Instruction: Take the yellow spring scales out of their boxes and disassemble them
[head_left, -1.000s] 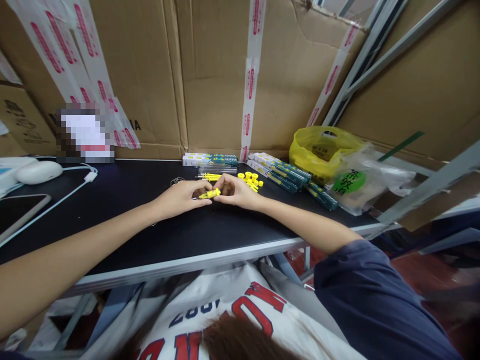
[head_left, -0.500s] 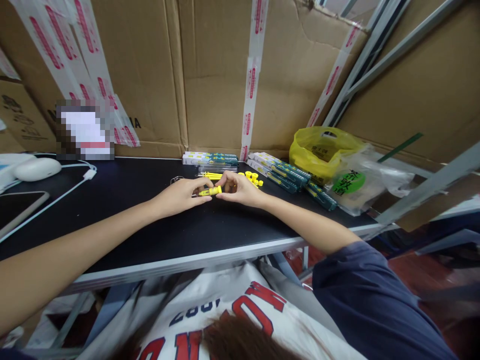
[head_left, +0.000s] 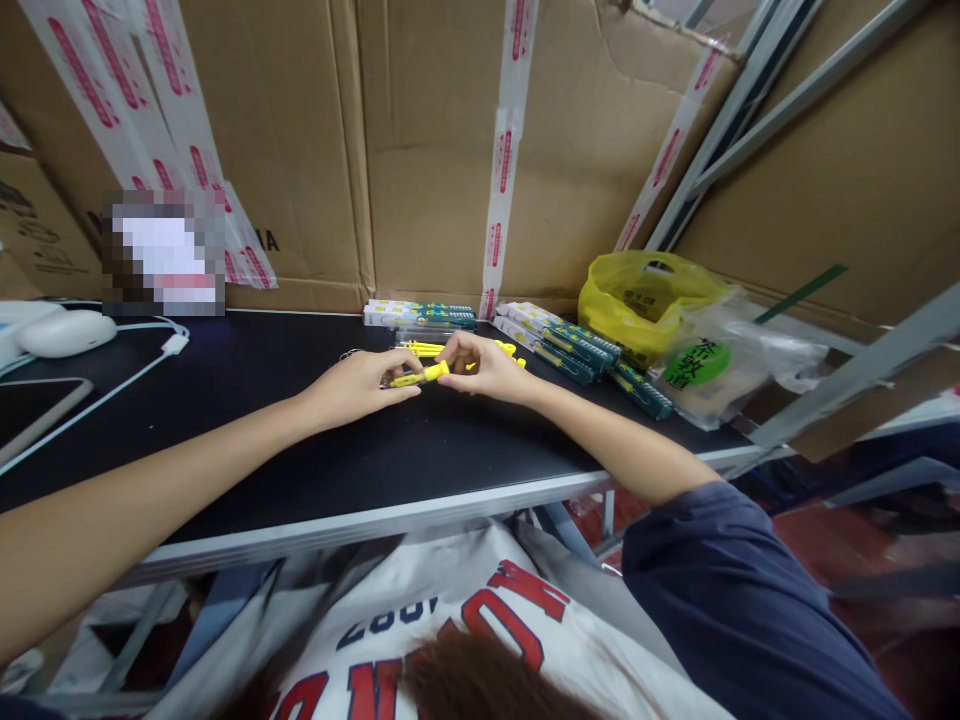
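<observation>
My left hand (head_left: 367,385) is closed around a slim pen-like tool (head_left: 409,380) with a clear barrel and yellow inside, held just above the black tabletop. At the tool's right end is a yellow cap (head_left: 436,371), pinched between the thumb and index finger of my right hand (head_left: 484,368). The left fingers hide part of the barrel. Just behind my hands lie yellow rods (head_left: 425,349) and clear tubes (head_left: 409,335). Small yellow caps (head_left: 510,349) are partly covered by my right hand.
Green-and-white boxes (head_left: 420,315) stand against the cardboard wall, with another stack (head_left: 555,340) to their right. Further right are a yellow plastic bag (head_left: 637,310) and a clear bag (head_left: 701,370). At the left are a white mouse-like object (head_left: 79,332) and cables (head_left: 112,390).
The tool is tilted a little more, its yellow end higher. More of the yellow cap end shows, and my right fingers have shifted slightly on it.
</observation>
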